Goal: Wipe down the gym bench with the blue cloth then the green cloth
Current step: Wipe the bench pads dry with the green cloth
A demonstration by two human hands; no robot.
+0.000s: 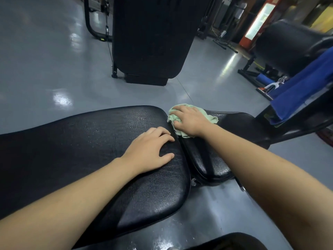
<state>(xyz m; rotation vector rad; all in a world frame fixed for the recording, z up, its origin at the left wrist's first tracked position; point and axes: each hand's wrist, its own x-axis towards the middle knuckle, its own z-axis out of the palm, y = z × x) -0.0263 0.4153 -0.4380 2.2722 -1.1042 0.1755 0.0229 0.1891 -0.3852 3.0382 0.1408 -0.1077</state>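
Note:
The black padded gym bench runs across the middle of the head view, with a long back pad on the left and a smaller seat pad on the right. My left hand lies flat on the right end of the long pad, fingers spread, holding nothing. My right hand presses a crumpled pale green cloth down at the gap between the two pads. The blue cloth hangs draped over a black frame at the right edge.
A tall black padded machine stands on the grey floor behind the bench. Another padded bench and dark frames are at the far right. A third black pad shows at the bottom edge.

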